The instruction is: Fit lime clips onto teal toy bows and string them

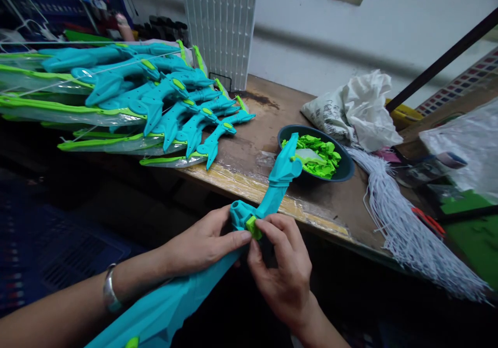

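A turquoise plastic toy bow body (182, 291) runs from the lower left up toward the table edge, its far arm (282, 169) tilted upward. My left hand (204, 239) is wrapped round its middle, the thumb lying beside a small lime-green plastic piece (253, 227). Thumb and forefinger of my right hand (282, 265) pinch that green piece against the body; how deep it sits there I cannot tell. Behind the far arm stands a dark bowl (348, 174) with many lime-green plastic parts (321, 164) in it.
Several turquoise and green toy bows (175, 96) with strings lie stacked at the left of the table (268, 99). A white sack (350, 109) sits behind the bowl. Bundled white cords (408, 223) hang over the right edge, near red-handled scissors (428, 222).
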Tool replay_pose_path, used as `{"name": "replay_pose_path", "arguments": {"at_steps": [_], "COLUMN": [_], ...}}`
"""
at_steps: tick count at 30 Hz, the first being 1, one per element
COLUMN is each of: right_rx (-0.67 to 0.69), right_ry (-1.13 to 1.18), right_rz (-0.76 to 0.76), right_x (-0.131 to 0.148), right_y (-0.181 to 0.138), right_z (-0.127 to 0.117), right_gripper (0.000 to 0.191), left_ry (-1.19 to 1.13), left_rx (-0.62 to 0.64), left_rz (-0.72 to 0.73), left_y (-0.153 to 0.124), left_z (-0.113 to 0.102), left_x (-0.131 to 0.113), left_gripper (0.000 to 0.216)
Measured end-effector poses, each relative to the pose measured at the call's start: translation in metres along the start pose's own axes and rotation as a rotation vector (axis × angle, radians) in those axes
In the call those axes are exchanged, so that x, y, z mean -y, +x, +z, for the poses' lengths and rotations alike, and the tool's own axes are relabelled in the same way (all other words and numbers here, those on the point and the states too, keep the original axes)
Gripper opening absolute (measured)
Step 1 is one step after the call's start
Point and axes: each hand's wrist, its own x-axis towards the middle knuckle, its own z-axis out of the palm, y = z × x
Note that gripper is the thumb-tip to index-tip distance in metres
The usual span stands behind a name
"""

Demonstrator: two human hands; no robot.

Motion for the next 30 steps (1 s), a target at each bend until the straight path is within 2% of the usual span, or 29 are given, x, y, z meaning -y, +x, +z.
{"name": "replay_pose_path", "arguments": {"at_steps": [12, 18, 22, 24, 27, 30], "right_rx": [-0.018, 0.044, 0.066, 0.041, -0.08, -0.227], "right_ry": [0.002, -0.005, 0.023, 0.052, 0.056, 0.1], "right_rz": [-0.011, -0.038, -0.05, -0.021, 0.05, 0.242], "right_x": [-0.001, 0.002, 0.008, 0.01, 0.011, 0.012], "right_y": [-0.001, -0.001, 0.004, 0.004, -0.001, -0.01], "right_z": [0.0, -0.005, -0.007, -0.007, -0.005, 0.0], "right_gripper": [0.04, 0.04, 0.04, 0.041, 0.042, 0.058], "left_ry": [0.038, 0.217, 0.217, 0.223, 0.216, 0.2], "left_rx": [0.009, -0.057, -0.061, -0.042, -0.031, -0.039], "left_rz": [-0.011, 0.142, 0.118, 0.116, 0.085, 0.03], "left_y": [0.0, 0.001, 0.001, -0.001, -0.007, -0.016], "left_z": [0.003, 0.0, -0.004, -0.007, -0.012, -0.017], "left_x": [-0.005, -0.006, -0.012, -0.015, -0.02, -0.026], "left_gripper": [0.033, 0.025, 0.027, 0.025, 0.024, 0.032]}}
